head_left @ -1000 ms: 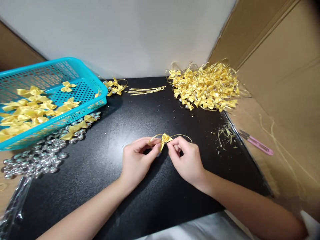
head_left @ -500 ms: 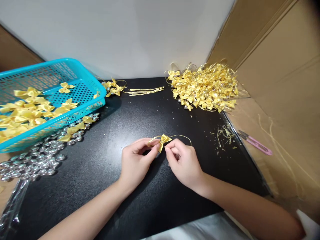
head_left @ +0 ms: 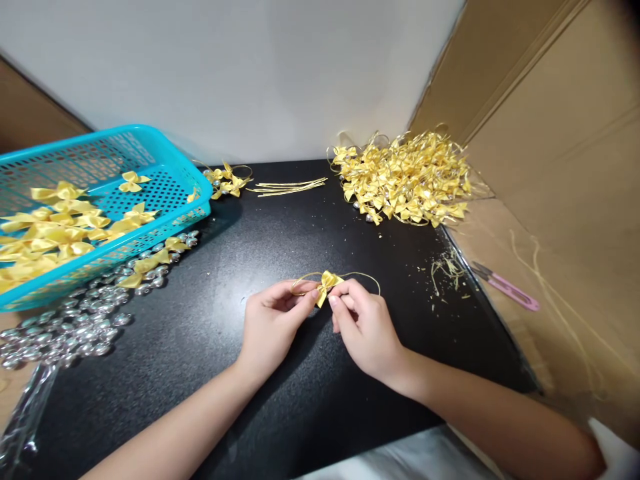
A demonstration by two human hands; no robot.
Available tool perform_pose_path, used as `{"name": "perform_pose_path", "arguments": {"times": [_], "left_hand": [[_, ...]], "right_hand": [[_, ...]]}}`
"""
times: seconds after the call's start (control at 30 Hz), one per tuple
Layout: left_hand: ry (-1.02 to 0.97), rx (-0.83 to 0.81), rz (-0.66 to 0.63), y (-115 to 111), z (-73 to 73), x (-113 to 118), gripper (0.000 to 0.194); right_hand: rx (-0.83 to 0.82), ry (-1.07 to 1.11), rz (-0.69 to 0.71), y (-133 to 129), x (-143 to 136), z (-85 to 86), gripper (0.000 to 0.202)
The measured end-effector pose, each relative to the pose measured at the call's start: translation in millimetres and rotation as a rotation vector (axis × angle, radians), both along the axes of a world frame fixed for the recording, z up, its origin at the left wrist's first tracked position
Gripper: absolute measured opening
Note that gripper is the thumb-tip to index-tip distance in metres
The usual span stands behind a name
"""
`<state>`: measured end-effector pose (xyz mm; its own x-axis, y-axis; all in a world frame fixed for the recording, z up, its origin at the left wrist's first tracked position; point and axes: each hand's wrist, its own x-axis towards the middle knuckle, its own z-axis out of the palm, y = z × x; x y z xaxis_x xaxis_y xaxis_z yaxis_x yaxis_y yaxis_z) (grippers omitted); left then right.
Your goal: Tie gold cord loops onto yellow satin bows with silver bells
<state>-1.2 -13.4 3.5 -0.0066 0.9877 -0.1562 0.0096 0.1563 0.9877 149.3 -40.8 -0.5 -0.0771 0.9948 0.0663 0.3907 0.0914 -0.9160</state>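
Observation:
A yellow satin ribbon bow (head_left: 327,281) is held between my two hands, just above the black tabletop. My left hand (head_left: 275,320) pinches the bow's left side between thumb and fingers. At its right side, my right hand (head_left: 367,327) has thumb and forefinger closed on the bow's edge; whether they also grip the cord cannot be made out. Thin gold cord (head_left: 363,274) arches out from behind the bow, over the right fingers, and loops past the left fingertips as well. The bow's lower right part is hidden by the right fingers.
A turquoise basket (head_left: 185,193) of yellow bows stands left, with silver beads (head_left: 90,327) before it. Cut gold cords (head_left: 290,187) lie at the back. A heap of corded bows (head_left: 405,177) sits back right. Pink thread snips (head_left: 507,288) and cord scraps (head_left: 447,268) lie right.
Both hands stay almost in place, still pinching the bow. The right fingers have shifted slightly against its edge. The whole view has moved a little.

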Motion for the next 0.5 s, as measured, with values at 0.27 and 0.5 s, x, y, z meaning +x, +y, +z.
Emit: {"name": "perform_pose_path", "arguments": {"times": [0.27, 0.5], "left_hand": [[-0.013, 0.074, -0.031, -1.8, -1.9, -1.1, 0.007], [-0.022, 0.074, -0.044, -0.4, -2.4, -0.6, 0.006]], "right_hand": [[-0.005, 0.005, 0.003, -0.9, 0.1, -1.9, 0.015], [0.006, 0.007, 0.01, -1.4, 0.9, -2.1, 0.014]]}}
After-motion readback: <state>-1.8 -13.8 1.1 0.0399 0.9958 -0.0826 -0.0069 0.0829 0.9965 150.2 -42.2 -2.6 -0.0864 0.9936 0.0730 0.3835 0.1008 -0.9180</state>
